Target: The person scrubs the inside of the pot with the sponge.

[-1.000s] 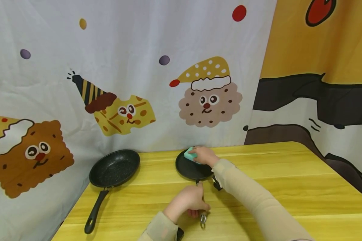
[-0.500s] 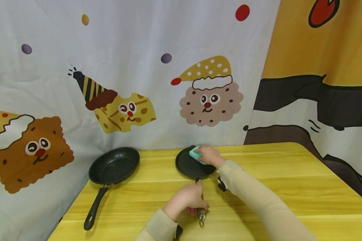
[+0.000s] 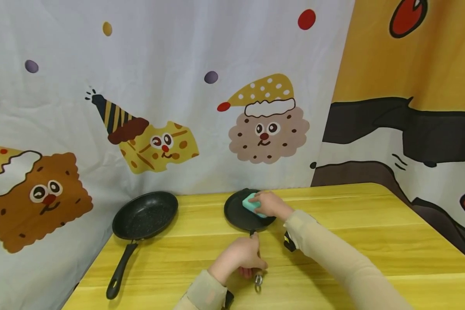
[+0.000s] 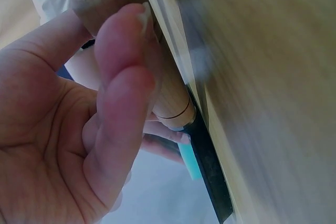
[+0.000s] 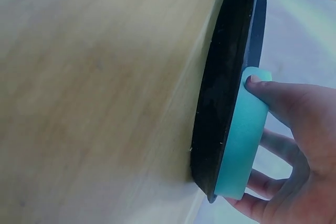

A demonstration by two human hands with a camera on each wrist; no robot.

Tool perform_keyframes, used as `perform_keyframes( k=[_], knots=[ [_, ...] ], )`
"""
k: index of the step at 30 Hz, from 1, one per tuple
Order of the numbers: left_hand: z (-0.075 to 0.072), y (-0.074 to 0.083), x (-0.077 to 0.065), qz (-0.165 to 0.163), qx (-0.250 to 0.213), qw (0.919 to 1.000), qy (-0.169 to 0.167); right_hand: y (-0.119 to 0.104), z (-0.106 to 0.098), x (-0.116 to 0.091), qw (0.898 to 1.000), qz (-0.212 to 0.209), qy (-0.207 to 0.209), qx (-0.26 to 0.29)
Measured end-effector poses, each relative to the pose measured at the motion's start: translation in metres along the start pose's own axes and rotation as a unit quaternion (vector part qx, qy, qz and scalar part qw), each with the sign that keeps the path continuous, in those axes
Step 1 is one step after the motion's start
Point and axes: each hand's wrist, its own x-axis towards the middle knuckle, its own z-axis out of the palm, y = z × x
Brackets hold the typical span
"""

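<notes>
Only the left-wrist view clearly shows the cylindrical wooden handle [image 4: 176,97] that the left hand [image 3: 243,255] grips; on the round black pan [image 3: 236,214], the right hand [image 3: 270,204] pinches a turquoise sponge block [image 3: 250,204], farther right and nearer than a second ago.

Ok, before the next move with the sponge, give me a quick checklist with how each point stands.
1. Left grip holding the wooden handle: ok.
2. Right grip pinching the green sponge between thumb and fingers: ok.
3. Sponge over the small pan, not off its edge onto the table: ok.
4. Sponge pressed flat on the pan's face: cannot tell, contact hidden.
5. Larger pan apart from both grips and the small pan: ok.
6. Pan clean under the sponge: cannot tell, covered.
</notes>
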Motion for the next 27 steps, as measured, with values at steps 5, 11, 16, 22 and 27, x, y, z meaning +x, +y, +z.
perform_keyframes(
  k=[5,11,16,22,27],
  knots=[
    [0.0,0.0,0.0,-0.003,-0.014,0.9999,-0.008,0.0,0.0,-0.006,1.0,-0.001,-0.018,0.014],
    [0.0,0.0,-0.001,0.006,-0.013,0.9999,-0.005,-0.004,-0.003,-0.013,0.999,-0.017,-0.031,0.029],
    [-0.001,-0.002,-0.001,0.012,-0.018,0.9997,-0.006,-0.006,-0.007,-0.015,0.997,-0.042,-0.042,0.04],
    [-0.001,-0.002,-0.001,0.009,-0.023,0.9995,-0.017,-0.004,-0.011,-0.017,0.996,-0.06,-0.056,0.047],
    [-0.002,0.0,-0.003,0.014,-0.021,0.9995,-0.019,-0.001,-0.01,-0.018,0.994,-0.081,-0.065,0.045]
  ],
)
